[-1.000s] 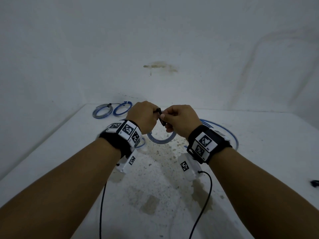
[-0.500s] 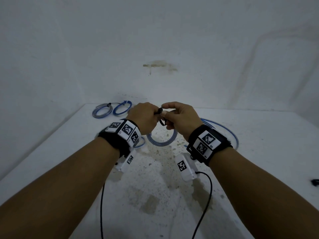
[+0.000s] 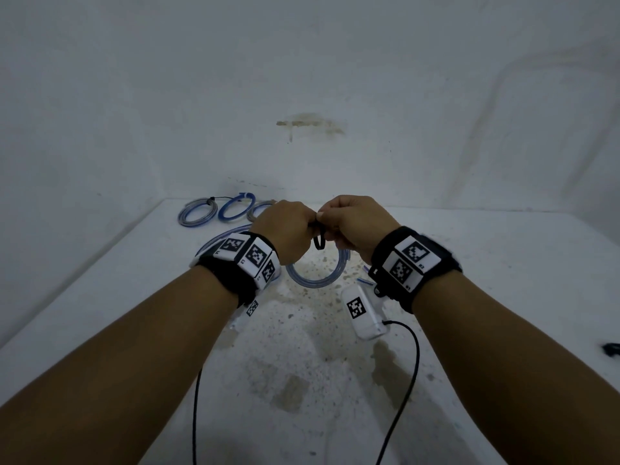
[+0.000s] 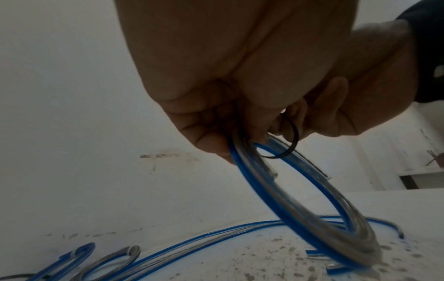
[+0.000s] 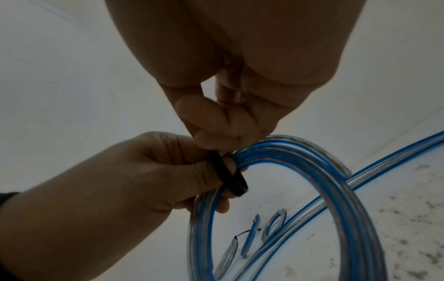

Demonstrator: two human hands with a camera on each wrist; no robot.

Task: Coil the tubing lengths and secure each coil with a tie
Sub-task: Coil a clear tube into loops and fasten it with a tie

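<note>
A coil of clear tubing with a blue stripe (image 3: pixel 315 278) (image 4: pixel 300 199) (image 5: pixel 312 190) hangs above the white table (image 3: pixel 469 297). My left hand (image 3: pixel 288 229) (image 4: pixel 211 136) (image 5: pixel 120 180) grips the coil's top. A black tie (image 3: pixel 320 239) (image 4: pixel 289 141) (image 5: pixel 230 175) loops round the strands just beside the left fingers. My right hand (image 3: pixel 352 223) (image 5: pixel 228 117) (image 4: pixel 360 104) pinches the tie's upper end, knuckles up. The two hands touch.
Three small finished coils (image 3: pixel 196 213) (image 3: pixel 236 209) (image 3: pixel 260 211) lie at the back left corner, one with a black tie. A loose length of tubing (image 4: pixel 192 241) (image 5: pixel 384 171) runs across the table under the hands. A small dark object (image 3: pixel 610 349) sits at the right edge.
The right hand has turned knuckles up and lifted slightly. The tie now shows as an open loop hanging between the hands. The left hand has stayed on the coil.
</note>
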